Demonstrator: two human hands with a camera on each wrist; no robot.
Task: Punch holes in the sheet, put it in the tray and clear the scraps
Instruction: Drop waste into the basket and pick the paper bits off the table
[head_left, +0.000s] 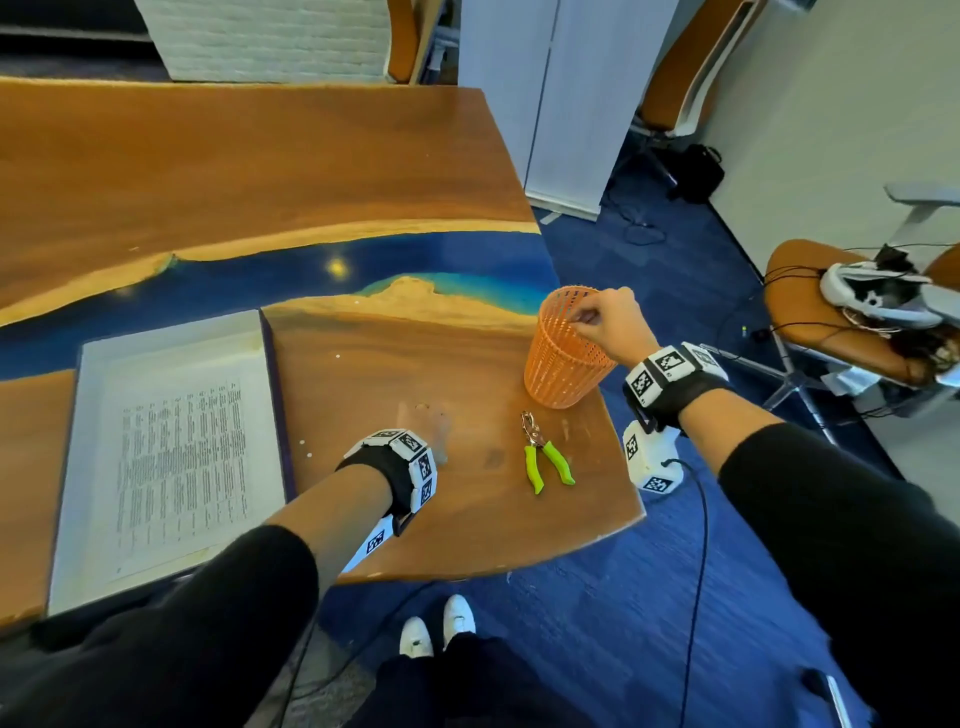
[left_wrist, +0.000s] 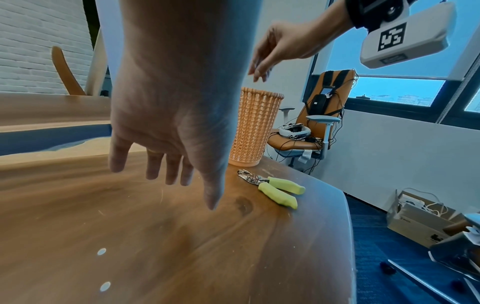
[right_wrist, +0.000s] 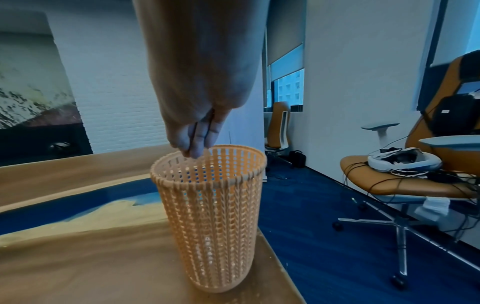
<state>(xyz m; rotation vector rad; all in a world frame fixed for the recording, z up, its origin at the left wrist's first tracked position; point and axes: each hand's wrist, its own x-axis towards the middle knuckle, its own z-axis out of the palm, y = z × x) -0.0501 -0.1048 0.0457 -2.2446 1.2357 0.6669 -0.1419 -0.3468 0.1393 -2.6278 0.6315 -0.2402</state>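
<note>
The printed sheet (head_left: 179, 457) lies flat in the white tray (head_left: 67, 499) at the table's left. An orange mesh basket (head_left: 563, 358) (left_wrist: 255, 127) (right_wrist: 210, 216) stands near the right edge. My right hand (head_left: 589, 317) (left_wrist: 259, 72) (right_wrist: 193, 152) hovers over its rim, fingertips pinched together as on something tiny; nothing shows between them. My left hand (head_left: 423, 423) (left_wrist: 168, 181) is blurred, palm down just above the bare wood, fingers straight and holding nothing. Small white paper scraps (head_left: 304, 448) (left_wrist: 103, 268) lie beside the tray. The green-handled hole punch (head_left: 543, 452) (left_wrist: 275, 190) lies in front of the basket.
The table (head_left: 467, 519) ends in a curved edge close behind the punch and basket. Beyond it are blue carpet, cables, and an orange office chair (head_left: 831, 306) holding a headset. Another scrap (head_left: 337, 356) lies mid-table.
</note>
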